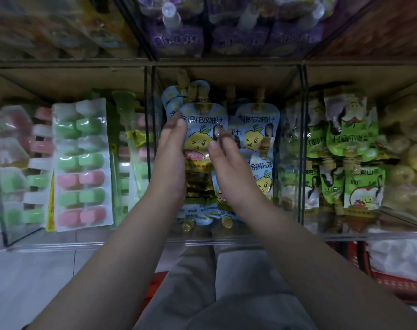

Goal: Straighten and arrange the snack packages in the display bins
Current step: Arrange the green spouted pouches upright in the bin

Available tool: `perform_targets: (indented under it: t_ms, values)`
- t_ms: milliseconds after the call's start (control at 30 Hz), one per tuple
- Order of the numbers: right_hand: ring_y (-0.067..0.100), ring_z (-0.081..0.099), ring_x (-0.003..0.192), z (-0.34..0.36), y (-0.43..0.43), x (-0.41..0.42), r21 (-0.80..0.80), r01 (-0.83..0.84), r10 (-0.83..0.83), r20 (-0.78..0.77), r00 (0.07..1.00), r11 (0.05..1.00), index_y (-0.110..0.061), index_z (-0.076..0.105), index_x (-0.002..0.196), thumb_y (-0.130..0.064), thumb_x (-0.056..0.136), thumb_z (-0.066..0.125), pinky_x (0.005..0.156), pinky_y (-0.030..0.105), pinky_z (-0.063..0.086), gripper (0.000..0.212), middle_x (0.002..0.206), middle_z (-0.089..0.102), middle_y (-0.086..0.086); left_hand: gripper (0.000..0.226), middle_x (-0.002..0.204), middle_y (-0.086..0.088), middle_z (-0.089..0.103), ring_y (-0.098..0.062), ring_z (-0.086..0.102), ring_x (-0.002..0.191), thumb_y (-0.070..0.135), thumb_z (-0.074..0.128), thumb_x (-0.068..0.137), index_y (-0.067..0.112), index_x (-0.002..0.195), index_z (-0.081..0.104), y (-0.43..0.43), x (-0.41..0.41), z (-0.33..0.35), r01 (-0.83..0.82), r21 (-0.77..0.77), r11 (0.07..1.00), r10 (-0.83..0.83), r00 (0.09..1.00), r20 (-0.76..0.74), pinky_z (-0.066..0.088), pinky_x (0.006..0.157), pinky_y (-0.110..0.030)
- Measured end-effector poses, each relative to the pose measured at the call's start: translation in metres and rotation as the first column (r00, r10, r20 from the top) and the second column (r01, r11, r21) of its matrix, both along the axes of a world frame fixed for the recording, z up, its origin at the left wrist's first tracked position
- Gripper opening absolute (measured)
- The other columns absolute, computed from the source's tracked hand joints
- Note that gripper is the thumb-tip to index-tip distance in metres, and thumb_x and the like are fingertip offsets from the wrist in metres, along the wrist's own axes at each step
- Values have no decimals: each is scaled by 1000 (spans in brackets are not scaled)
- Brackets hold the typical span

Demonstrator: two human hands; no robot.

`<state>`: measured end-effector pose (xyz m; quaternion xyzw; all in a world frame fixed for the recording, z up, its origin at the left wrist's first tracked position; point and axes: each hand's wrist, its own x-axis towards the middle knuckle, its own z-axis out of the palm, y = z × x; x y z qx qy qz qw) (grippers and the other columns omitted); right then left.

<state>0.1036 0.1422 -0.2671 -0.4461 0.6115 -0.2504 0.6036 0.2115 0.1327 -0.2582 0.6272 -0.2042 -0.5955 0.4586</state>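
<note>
Inside middle bin (226, 241), blue juice pouches (257, 126)

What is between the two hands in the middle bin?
In the head view, a light blue spouted pouch with a yellow fruit face stands between the left hand and the right hand.

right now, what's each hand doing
Left hand: open, straight fingers against the blue pouch.
Right hand: open, blurred fingers touching the same pouch.
</note>
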Motion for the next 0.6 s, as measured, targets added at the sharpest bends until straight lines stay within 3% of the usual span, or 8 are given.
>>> perform_targets:
  t_ms: [133,167,233,267,367,467,567,600]
  values:
    - [11,31,142,-5,-1,3,22,-41,42,-52,998,999,-24,36,148,-49,102,37,111,30,29,53,148,38,-9,64,141,11,55,-17,47,134,68,61,69,44,128,56,1,6,-16,-1,9,1000,1,999,-43,31,114,-48]
    - [5,35,137,-5,-2,3,24,-29,30,-49,998,999,-26,37,148,-50,102,36,108,25,31,52,146,40,-13,63,141,11,55,-16,47,134,68,60,68,45,126,56,1,7,-17,0,11,1000,1,999,-48,31,115,-47]
    - [-11,44,112,0,-4,1,40,3,-1,-37,999,999,-25,42,143,-47,104,33,88,7,33,46,128,47,-19,63,141,11,54,-14,46,135,69,58,67,44,125,55,2,7,-13,2,-8,1000,-3,999,-52,28,116,-46]
    - [-15,46,105,1,-6,0,45,25,-23,-30,999,999,-22,44,142,-46,104,32,81,5,32,46,123,50,-19,65,143,10,53,-14,44,136,70,57,68,42,126,54,3,6,-13,10,-19,1000,-11,999,-45,27,117,-46]
    - [-6,46,125,5,-10,-2,50,95,-96,20,995,994,-24,33,152,-45,105,30,91,15,31,52,145,44,-12,72,145,10,51,-12,42,137,68,53,76,32,139,49,10,6,-9,40,-46,998,-42,998,-44,25,117,-44]
    - [-19,49,112,6,-13,1,34,114,-116,67,991,993,-25,30,153,-45,104,31,90,7,35,53,149,39,-11,58,137,15,56,-1,49,128,57,47,90,29,141,47,15,8,-7,37,-51,998,-39,998,-42,30,112,-33]
    - [12,35,141,3,-16,8,51,76,-78,50,996,996,-27,33,152,-52,103,29,113,27,28,55,157,32,-5,29,110,27,66,19,57,98,43,34,105,30,122,54,18,7,-6,49,-59,997,-50,999,-12,42,86,-7]
    - [17,33,143,1,-17,11,60,50,-52,33,998,997,-27,32,152,-54,103,28,116,32,26,56,158,30,-4,33,120,26,62,19,54,103,41,31,105,29,128,51,19,8,-5,62,-44,997,-63,998,-15,38,86,-6]
